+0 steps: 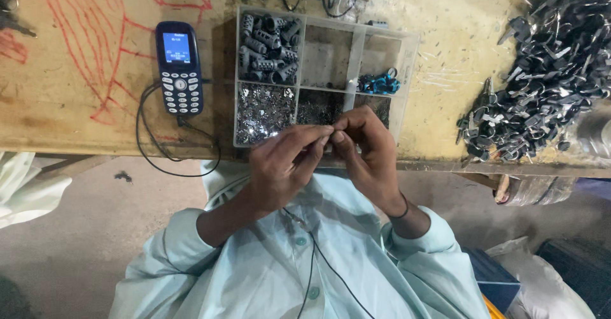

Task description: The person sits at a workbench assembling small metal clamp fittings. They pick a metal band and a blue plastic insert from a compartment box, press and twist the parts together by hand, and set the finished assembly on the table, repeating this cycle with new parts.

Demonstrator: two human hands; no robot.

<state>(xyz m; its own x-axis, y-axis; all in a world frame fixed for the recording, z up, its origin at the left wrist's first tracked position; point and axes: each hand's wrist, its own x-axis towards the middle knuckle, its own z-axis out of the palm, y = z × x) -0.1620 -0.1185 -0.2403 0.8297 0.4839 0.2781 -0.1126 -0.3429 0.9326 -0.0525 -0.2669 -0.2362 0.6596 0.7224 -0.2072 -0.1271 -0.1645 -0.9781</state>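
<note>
Six-slot tray [407, 71] w/ metal bits [264, 112]; both hands [328, 150] pinching sth.

The person wears a pale blue buttoned shirt [280, 274] with rolled sleeves, a thin black wristband [402, 212] and a black earphone cable [324, 262].

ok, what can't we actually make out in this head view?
- Whatever the left hand and right hand pinch between them: too small, covered by fingertips.
- Near edge of the clear plastic compartment tray: hidden behind both hands.
- Pile of dark metal clips: cut off by the right and top edges.
- Tiny shiny bits in the tray's front-left compartment: too small to tell their shape.
</note>
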